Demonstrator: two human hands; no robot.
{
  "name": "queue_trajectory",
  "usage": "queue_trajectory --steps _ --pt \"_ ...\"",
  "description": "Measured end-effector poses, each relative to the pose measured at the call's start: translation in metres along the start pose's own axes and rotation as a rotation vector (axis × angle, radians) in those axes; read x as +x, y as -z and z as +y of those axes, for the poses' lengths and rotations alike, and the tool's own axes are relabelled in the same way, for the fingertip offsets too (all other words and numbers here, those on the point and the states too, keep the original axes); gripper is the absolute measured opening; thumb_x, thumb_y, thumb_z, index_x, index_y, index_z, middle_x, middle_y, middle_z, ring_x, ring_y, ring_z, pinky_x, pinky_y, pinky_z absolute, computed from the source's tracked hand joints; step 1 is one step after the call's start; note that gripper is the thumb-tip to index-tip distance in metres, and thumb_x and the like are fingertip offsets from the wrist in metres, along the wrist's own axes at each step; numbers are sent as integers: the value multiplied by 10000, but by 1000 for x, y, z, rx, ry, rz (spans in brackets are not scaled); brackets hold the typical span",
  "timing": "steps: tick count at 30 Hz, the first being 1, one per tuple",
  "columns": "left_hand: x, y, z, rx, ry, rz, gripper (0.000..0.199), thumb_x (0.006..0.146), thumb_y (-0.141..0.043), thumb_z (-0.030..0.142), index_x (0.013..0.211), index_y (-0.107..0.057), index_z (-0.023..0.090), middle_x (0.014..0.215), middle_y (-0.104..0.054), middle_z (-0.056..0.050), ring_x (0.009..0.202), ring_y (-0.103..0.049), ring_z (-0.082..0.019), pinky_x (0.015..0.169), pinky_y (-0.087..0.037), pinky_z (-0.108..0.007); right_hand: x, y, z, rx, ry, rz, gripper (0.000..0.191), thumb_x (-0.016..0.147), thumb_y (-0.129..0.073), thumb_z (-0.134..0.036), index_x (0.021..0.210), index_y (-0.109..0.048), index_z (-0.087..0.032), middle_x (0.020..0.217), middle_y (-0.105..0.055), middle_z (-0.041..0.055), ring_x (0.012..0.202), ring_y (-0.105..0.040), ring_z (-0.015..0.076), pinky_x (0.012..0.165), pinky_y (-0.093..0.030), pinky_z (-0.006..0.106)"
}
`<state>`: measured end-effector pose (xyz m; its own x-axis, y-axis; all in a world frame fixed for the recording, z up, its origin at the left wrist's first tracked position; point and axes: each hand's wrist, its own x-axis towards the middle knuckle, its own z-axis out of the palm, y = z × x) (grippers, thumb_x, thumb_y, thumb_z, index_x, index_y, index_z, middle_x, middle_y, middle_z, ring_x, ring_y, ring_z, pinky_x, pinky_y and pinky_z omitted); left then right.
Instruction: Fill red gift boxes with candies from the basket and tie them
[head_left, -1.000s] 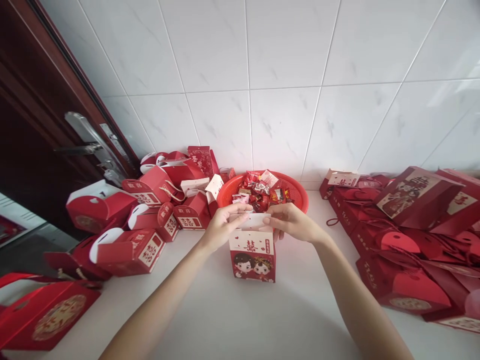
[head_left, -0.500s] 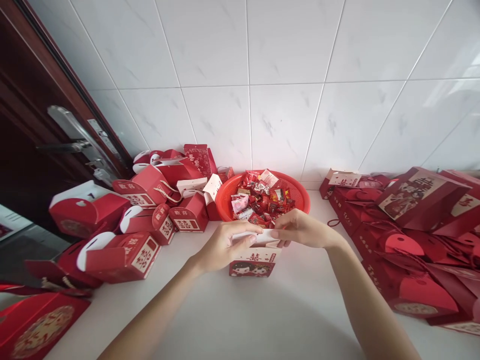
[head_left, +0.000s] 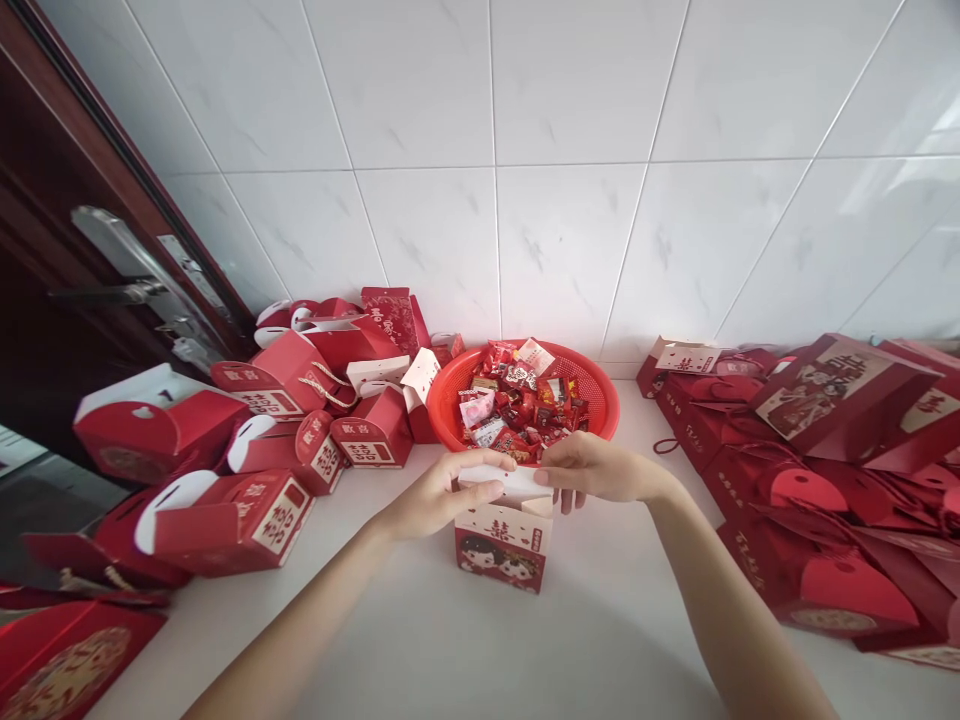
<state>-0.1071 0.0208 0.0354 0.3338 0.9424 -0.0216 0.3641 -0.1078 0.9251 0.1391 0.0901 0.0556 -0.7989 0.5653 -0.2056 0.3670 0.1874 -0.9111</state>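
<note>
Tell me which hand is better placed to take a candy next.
Probably the right hand: in this view its knuckles overlap the near rim of the basket, close to the candies. The left hand, at the upper-left edge of the box, could steady it.

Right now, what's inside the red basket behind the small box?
The red basket holds a heap of wrapped packets, mostly red, some pink or white. Whatever lies beneath the top ones is covered, and the right hand hides part of the basket's near side.
</note>
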Motion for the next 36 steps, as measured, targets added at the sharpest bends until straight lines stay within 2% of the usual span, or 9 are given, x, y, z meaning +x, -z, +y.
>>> queue_trajectory --steps 7,12,16,19,22,26,29,32,36 --pt "0 -8 10 65 -158 6 337 910 -640 384 1197 -702 218 1202 -732 -62 1097 -678 -234 902 -547 -292 -11 8 -3 7 117 121 406 829 -696 -547 693 -608 -174 603 -590 -7 591 -627 130 578 -517 237" --pt "8 -10 13 108 -225 10 327 912 -648 395 1179 -717 218 1215 -734 -75 1155 -663 -251 1015 -511 -348 -17 14 -5 -1 101 158 376 833 -690 -529 729 -637 -172 638 -599 1 625 -677 159 594 -520 253" --pt "22 8 15 -7 -196 -16 439 911 -626 484 1243 -675 201 1220 -728 -104 1162 -666 -269 970 -540 -368 -22 20 -4 -62 101 123 381 863 -658 -540 776 -648 -169 671 -617 12 628 -664 151 577 -514 246" --pt "44 32 16 52 -201 81 502 907 -590 538 1256 -657 184 1181 -736 -119 1134 -676 -266 989 -522 -382 -26 23 -5 -80 128 106 397 882 -636 -558 810 -664 -168 703 -629 19 642 -648 142 587 -525 242" --pt "75 54 13 347 -90 75 483 910 -528 533 1205 -667 178 1171 -734 -112 1073 -690 -260 978 -507 -371 -29 25 -7 -62 154 169 419 888 -626 -576 805 -669 -168 710 -636 23 644 -639 141 581 -521 241" --pt "112 56 4 858 230 -270 399 823 -611 516 1050 -690 198 1135 -735 -82 1062 -676 -282 933 -499 -350 -23 27 -4 -27 246 351 401 882 -642 -558 796 -696 -170 749 -685 44 686 -640 157 642 -523 270" --pt "129 41 -4 955 314 -316 637 591 -803 574 1074 -677 180 1317 -655 -159 1219 -587 -372 986 -469 -390 -8 27 8 20 294 495 367 859 -662 -531 790 -694 -172 758 -696 49 696 -638 173 656 -520 292" --pt "137 30 -11 991 368 -330 883 495 -823 652 1210 -615 177 1442 -553 -212 1291 -528 -401 992 -460 -410 10 24 22 -7 288 629 320 845 -649 -487 763 -669 -178 717 -679 42 662 -618 176 618 -492 295" --pt "140 30 -14 991 368 -365 835 483 -812 669 1143 -628 191 1323 -630 -183 1164 -608 -378 908 -479 -377 28 18 33 -109 238 733 249 840 -598 -415 744 -660 -193 755 -707 49 688 -625 188 648 -477 305"
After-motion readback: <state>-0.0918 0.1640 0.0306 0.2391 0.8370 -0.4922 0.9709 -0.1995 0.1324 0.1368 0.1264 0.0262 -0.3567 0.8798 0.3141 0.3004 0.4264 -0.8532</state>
